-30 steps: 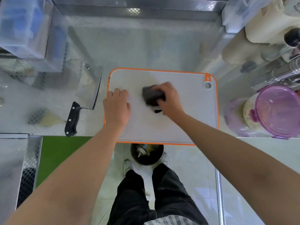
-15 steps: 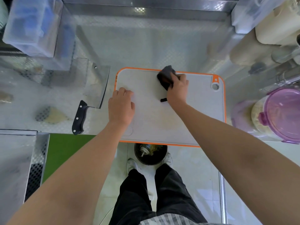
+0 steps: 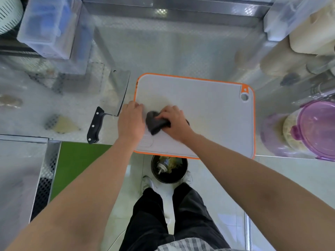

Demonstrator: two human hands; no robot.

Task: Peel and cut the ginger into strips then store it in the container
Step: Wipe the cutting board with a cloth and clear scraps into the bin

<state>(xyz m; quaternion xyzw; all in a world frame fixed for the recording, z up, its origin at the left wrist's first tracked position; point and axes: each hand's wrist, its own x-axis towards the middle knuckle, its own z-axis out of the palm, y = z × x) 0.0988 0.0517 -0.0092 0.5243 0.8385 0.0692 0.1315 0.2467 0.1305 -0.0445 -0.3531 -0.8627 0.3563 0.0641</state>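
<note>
I have the right grip (image 3: 174, 122) curled round a dark cloth (image 3: 154, 124), pressing it onto the near-left part of the orange-edged cutting board (image 3: 208, 115). The left grip (image 3: 131, 122) lies over the board's left edge, fingers bent onto it, and I judge it is steadying the board while I wipe.

No ginger is on the board. Pale shreds that I take for the cut ginger (image 3: 288, 133) show through the wall of the purple container (image 3: 272, 138), which stands on the tabletop (image 3: 181, 51) just right of the board. Its lid (image 3: 319, 127) seems to be on (the wide lens bends that corner, so I won't swear to it). The task looks nearly done, with only cleaning left.

Those strips should be light, damp and limp, so they are likely to cling to fingers. I'd move them only by the container, held by its wall on two sides. The plastic looks smooth and may be slippery if wet.

As a heap the strips have no common direction, and single strips are too small to read. The container stands upright and is round, so it has no long axis across the tabletop.

The cleaver (image 3: 116, 95) lies left of the board with its handle toward me.
</note>
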